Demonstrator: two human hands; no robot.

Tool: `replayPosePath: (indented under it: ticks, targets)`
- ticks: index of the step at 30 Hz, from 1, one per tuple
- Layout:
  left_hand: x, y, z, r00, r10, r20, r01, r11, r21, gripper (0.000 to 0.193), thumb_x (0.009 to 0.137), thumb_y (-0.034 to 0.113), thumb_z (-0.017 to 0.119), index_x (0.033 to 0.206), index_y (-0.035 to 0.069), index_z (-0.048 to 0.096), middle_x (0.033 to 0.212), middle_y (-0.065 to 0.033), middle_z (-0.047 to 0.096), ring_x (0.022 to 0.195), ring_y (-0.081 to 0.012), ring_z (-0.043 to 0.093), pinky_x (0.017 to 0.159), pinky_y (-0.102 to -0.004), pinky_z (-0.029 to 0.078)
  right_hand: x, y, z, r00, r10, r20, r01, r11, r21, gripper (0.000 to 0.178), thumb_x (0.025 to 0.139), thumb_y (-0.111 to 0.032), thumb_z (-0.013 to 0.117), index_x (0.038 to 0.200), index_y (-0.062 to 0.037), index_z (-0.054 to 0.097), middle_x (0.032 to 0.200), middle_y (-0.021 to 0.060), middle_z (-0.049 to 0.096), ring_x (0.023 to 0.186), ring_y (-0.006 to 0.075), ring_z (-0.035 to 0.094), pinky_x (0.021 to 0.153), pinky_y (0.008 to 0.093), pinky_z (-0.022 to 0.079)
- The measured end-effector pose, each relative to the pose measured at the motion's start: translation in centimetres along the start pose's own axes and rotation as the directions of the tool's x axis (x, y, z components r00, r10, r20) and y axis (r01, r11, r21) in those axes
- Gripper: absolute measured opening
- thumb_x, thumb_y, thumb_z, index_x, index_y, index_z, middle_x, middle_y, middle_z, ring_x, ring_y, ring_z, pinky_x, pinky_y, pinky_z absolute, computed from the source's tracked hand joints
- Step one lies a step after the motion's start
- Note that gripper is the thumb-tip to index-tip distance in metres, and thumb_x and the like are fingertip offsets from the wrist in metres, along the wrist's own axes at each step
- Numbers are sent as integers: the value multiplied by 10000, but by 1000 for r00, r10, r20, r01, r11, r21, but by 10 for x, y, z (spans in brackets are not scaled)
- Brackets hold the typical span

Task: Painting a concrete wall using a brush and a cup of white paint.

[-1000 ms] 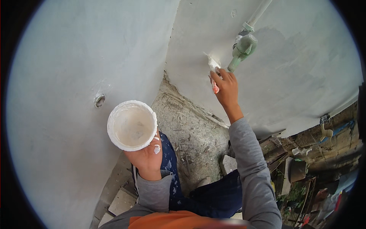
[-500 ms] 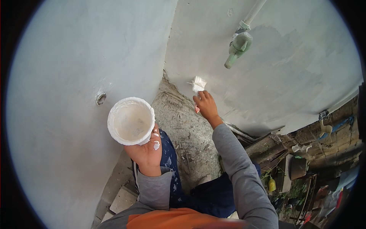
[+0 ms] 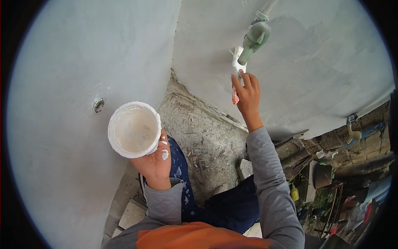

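My left hand [image 3: 154,162] is closed around a round, paint-crusted white tub [image 3: 134,130], with white smears on its fingers; a little pale paint shows inside. Pinched in my right hand [image 3: 247,93] is a paintbrush [image 3: 239,62], its bristles coated white and its reddish handle end showing below the fingers. The bristles are up against the right-hand wall [image 3: 298,79], beside and partly behind a green pipe fitting [image 3: 256,39] that juts out there. Damp grey patches mark this wall.
Another painted wall [image 3: 66,83] stands on the left, with a small round pipe hole [image 3: 98,106]. Between the walls lies rough concrete floor [image 3: 195,141]. At the right are a small tap [image 3: 353,133], a yellow bottle [image 3: 294,193], boards and clutter.
My right hand has moved the paintbrush up and to the right along the wall, from near the floor corner to the green fitting. The tub has shifted slightly left in view.
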State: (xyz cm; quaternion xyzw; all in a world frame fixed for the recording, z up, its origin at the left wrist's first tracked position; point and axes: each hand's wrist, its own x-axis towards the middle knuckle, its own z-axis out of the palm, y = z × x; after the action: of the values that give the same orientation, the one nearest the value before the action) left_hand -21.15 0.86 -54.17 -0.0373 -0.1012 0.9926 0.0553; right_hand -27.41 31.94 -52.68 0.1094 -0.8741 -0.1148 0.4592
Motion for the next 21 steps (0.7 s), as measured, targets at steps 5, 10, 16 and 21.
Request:
replayPosePath:
  ticks: [5,10,16,21]
  targets:
    - [-1,-12,1,996,-63,-57,67,996,59,278,909,175,563,1119,-8,562,1032,-106,580,969,-224,537,810,-342,448,-84,-32,64,835,-199,512,176,980,94,80,764,-139,635,839,-113,625,969,70,600,936,221,578,829,351,472]
    - [-5,-24,2,993,-97,-61,100,994,38,297,908,153,553,1150,-19,547,1041,-129,573,970,-231,543,795,-340,451,-127,-41,60,803,-48,595,-116,965,234,87,791,-121,648,875,-119,627,859,63,606,863,256,612,789,377,476]
    - [-14,-27,0,996,-58,-68,69,983,167,302,918,166,544,1153,-23,543,1056,-126,574,982,-237,542,795,-347,448,-97,-24,-23,768,328,550,-602,664,443,166,821,-221,676,844,-63,632,807,111,647,754,324,633,669,425,499]
    - [-13,-46,-19,990,-76,-117,102,967,234,340,931,235,553,1190,14,544,1146,-128,577,1015,-250,551,822,-368,459,-82,-12,-70,633,585,507,-760,343,552,205,852,-200,679,779,-12,642,617,55,605,539,155,521,530,305,416]
